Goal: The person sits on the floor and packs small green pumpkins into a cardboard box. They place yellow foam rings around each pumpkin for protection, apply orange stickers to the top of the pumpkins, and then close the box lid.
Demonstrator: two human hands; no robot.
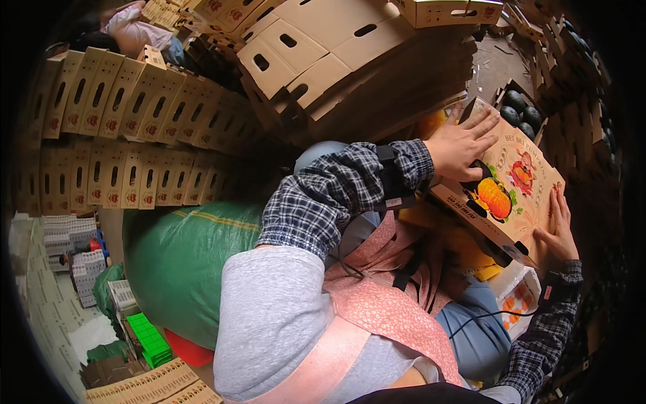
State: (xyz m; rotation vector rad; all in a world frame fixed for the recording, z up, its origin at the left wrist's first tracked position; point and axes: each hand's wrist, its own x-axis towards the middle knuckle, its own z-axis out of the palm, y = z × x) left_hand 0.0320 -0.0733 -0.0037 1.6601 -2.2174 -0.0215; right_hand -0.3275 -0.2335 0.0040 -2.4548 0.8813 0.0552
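Observation:
A printed cardboard pumpkin carton (pixel 509 177) is tilted in front of me, its lid bearing pumpkin pictures and writing. My left hand (pixel 462 144) lies on the carton's upper left edge, fingers spread over the lid and thumb near a dark cut-out. At the opposite end, my right hand (pixel 557 227) presses flat against the right edge, fingers pointing upward. Between them the two hands hold the carton; its contents are hidden. Yellow material (pixel 472 255) shows beneath it, partly covered. Just beyond the carton, several dark green pumpkins (pixel 522 113) sit in an open box.
A tall stack of cartons (pixel 348 45) rises ahead. Rows of handled cartons (pixel 136 106) line the left, with another person (pixel 139 30) behind them. A bulging green sack (pixel 186 267) lies beside me, near a bright green plastic crate (pixel 147 336). A white box (pixel 525 288) stands below the carton.

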